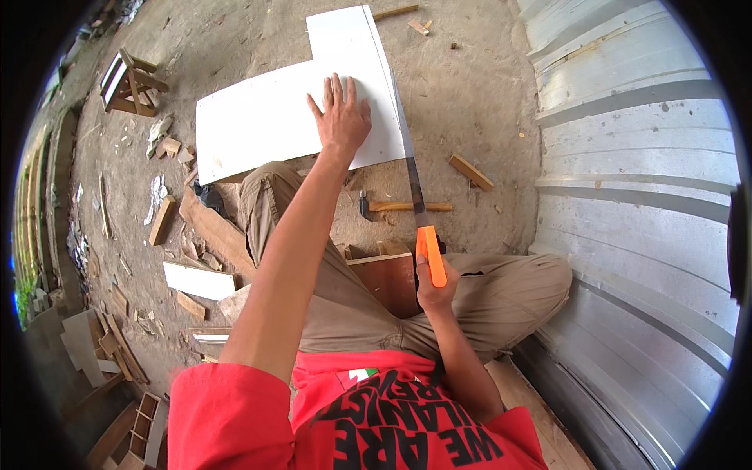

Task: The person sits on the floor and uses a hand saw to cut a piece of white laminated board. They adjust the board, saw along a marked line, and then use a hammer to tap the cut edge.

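A white L-shaped board [258, 117] lies in front of me, its near part close to my knee. My left hand [343, 117] rests flat on its right part, fingers spread. In my right hand [435, 286] is the orange handle of a handsaw [415, 184], fingers wrapped round it. The saw's blade runs away from me along the board's right edge, and its far part overlaps that edge. Whether the teeth are in the wood I cannot tell. Between the board and my lap, a hammer [407, 207] with a wooden handle lies on the ground.
Corrugated metal sheeting [634, 157] stands along the right. A small wooden stool [131, 82] is at the far left. Wood offcuts [200, 280] and scraps litter the ground on the left; a short wood block [471, 172] lies right of the saw.
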`<state>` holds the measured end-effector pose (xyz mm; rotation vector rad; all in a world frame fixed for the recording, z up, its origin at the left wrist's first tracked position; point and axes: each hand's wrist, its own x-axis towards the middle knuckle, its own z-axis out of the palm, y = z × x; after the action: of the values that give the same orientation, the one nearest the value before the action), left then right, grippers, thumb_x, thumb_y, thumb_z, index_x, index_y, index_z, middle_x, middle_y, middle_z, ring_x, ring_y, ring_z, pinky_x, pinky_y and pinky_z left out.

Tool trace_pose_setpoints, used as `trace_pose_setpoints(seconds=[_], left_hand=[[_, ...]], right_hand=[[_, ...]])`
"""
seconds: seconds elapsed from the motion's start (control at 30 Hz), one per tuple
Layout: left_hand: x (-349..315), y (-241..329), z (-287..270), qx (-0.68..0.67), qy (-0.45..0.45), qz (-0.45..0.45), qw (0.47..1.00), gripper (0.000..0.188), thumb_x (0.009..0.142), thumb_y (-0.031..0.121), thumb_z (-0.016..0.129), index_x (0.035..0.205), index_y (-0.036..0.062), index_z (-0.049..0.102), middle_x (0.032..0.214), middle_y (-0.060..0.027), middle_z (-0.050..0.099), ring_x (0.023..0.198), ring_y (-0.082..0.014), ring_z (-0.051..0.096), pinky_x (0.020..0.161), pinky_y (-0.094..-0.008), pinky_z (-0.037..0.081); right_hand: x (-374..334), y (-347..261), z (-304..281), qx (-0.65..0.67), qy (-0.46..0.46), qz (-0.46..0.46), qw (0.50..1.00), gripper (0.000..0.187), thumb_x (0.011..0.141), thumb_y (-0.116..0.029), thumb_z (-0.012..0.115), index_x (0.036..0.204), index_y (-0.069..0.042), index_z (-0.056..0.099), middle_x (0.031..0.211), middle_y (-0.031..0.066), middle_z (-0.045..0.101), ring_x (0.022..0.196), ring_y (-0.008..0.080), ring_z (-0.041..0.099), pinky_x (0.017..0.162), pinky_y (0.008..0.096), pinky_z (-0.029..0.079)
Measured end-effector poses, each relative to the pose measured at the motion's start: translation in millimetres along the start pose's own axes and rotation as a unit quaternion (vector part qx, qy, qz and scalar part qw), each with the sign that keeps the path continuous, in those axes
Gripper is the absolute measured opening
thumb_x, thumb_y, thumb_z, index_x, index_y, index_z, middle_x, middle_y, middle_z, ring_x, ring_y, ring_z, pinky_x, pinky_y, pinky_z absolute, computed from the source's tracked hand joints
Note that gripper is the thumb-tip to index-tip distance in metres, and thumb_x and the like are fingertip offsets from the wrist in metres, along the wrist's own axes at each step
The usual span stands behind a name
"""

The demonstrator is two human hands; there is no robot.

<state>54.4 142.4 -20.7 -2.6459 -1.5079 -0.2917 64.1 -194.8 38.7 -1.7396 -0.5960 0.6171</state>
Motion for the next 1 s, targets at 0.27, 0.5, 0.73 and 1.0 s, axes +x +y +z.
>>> trace_pose_setpoints(seconds=[0.27, 0.5, 0.73, 1.0], left_hand=[[-25.3, 20.6, -19.7, -0.074, -0.065, 0.004, 0.995, 0.086, 0.091, 0.065, 0.044, 0.158, 0.0146, 0.021, 0.164, -0.0133, 0.013, 0.153, -0.0275, 0.01, 0.116, -0.0668, 0.015], [-26.7, 20.7, -32.3, -0.056, -0.115, 0.058, 0.99, 0.1, 0.081, 0.069, 0.051, 0.158, 0.0144, 0.019, 0.165, -0.0103, 0.013, 0.153, -0.0249, 0.01, 0.114, -0.0706, 0.015], [-28.0, 20.2, -28.5, -0.039, -0.112, 0.058, 0.991, 0.103, 0.08, 0.072, 0.051, 0.158, 0.0143, 0.018, 0.165, -0.0088, 0.013, 0.153, -0.0235, 0.009, 0.112, -0.0746, 0.016], [-28.3, 20.4, -25.4, -0.014, -0.124, 0.052, 0.991, 0.104, 0.08, 0.075, 0.048, 0.158, 0.0162, 0.016, 0.165, -0.0071, 0.011, 0.153, -0.0219, 0.008, 0.112, -0.0743, 0.016]], right_hand=[[-1.8, -2.6, -6.9, -0.013, 0.001, -0.014, 1.0, 0.016, 0.091, -0.009, 0.064, 0.079, 0.001, 0.061, 0.056, 0.0021, 0.05, 0.051, 0.008, 0.047, 0.049, 0.0279, 0.039], [-11.1, -4.0, -7.4, -0.021, 0.003, -0.017, 1.0, 0.016, 0.092, -0.008, 0.063, 0.079, 0.002, 0.061, 0.056, 0.0013, 0.05, 0.052, 0.0065, 0.047, 0.048, 0.0271, 0.038], [-5.0, -12.2, -1.4, -0.017, 0.004, 0.0, 1.0, 0.016, 0.092, -0.008, 0.063, 0.079, 0.002, 0.061, 0.056, 0.0009, 0.05, 0.052, 0.0057, 0.046, 0.047, 0.0274, 0.038], [-3.5, -14.5, 0.4, -0.071, 0.003, -0.041, 0.997, 0.015, 0.091, -0.007, 0.062, 0.079, 0.002, 0.061, 0.056, 0.0011, 0.049, 0.052, 0.0056, 0.047, 0.047, 0.0277, 0.038]])
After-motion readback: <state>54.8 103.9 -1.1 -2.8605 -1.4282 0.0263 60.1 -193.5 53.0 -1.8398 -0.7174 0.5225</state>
